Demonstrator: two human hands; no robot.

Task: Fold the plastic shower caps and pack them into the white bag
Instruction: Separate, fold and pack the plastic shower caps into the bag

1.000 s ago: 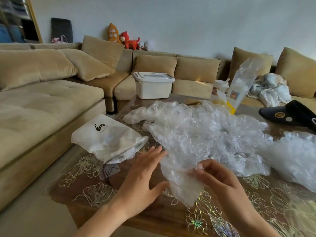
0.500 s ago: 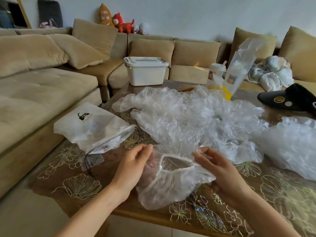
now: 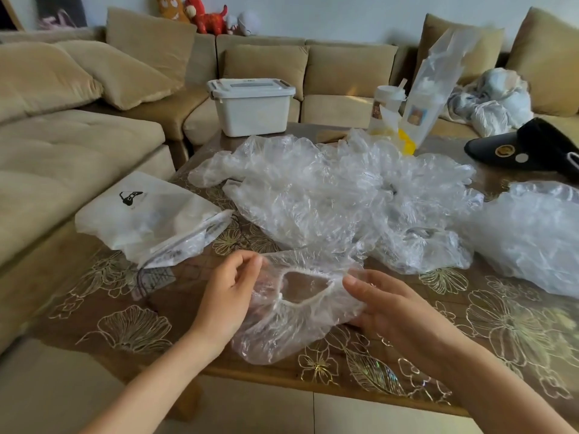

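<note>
- Head view: since a second earlier, the shower cap (image 3: pixel 291 311) had left the pile (image 3: pixel 344 195) and opened at the table's (image 3: pixel 125 324) near edge.
- The left hand (image 3: pixel 228 296) pinched its left rim and the right hand (image 3: pixel 391 308) its right, so its long axis ran left-right. The white bag (image 3: pixel 147 214) lay far-left, nearer the left hand.

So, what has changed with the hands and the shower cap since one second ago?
The left hand, open beside the plastic before, now grips the shower cap. The right hand kept its hold. Together they drew the cap clear of the pile and spread its elastic rim open. The white bag and the pile stayed in place.
</note>
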